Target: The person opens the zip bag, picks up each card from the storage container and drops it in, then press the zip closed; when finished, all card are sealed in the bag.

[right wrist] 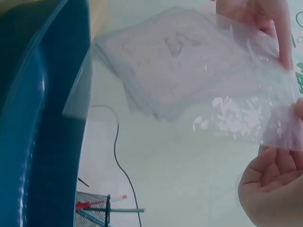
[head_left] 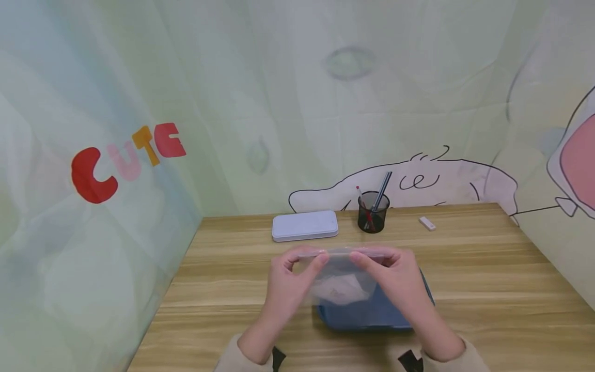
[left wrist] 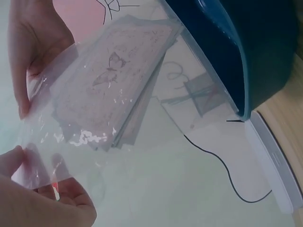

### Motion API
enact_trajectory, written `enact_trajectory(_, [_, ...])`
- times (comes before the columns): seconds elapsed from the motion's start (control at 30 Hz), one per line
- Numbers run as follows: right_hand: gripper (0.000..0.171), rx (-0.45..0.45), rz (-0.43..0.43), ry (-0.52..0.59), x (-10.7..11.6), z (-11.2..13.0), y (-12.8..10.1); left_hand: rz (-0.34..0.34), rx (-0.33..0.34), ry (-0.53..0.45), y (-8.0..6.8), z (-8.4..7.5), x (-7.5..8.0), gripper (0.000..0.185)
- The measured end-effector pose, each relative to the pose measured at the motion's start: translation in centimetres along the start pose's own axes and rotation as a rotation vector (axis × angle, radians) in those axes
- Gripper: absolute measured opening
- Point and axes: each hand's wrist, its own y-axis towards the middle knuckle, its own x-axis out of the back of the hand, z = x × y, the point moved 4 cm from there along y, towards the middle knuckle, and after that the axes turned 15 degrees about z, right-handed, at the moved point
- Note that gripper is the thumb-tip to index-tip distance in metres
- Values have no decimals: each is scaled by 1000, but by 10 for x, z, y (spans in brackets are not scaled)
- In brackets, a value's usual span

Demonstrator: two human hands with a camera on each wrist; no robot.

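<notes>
A clear plastic bag [head_left: 346,266] hangs upright between both hands. Pale square sheets with a butterfly print [left wrist: 106,75] lie fanned out in the lower part of it. My left hand [head_left: 293,279] pinches the bag's top edge between thumb and fingers. On the other side, my right hand [head_left: 397,276] pinches the same edge, the two thumbs a short way apart. Beneath the bag is a blue bin [head_left: 367,315], whose deep wall [right wrist: 64,94] shows in the right wrist view. The bag's bottom end overlaps the bin's rim in both wrist views.
At the back of the wooden table [head_left: 223,289] lies a pale flat case [head_left: 304,226]. A black mesh pen cup [head_left: 372,219] with pens stands to its right. Farther right is a small white eraser-like block [head_left: 427,223]. Printed cloth [head_left: 279,103] hangs behind and at the sides.
</notes>
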Motion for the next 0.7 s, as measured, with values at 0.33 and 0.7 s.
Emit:
enact_trajectory(0.33, [26, 43, 72, -33, 12, -1, 0, -39, -20, 60, -2, 11, 20, 7])
enact_trajectory(0.7, [29, 97, 291, -50, 15, -3, 1, 29, -12, 19, -5, 12, 30, 14])
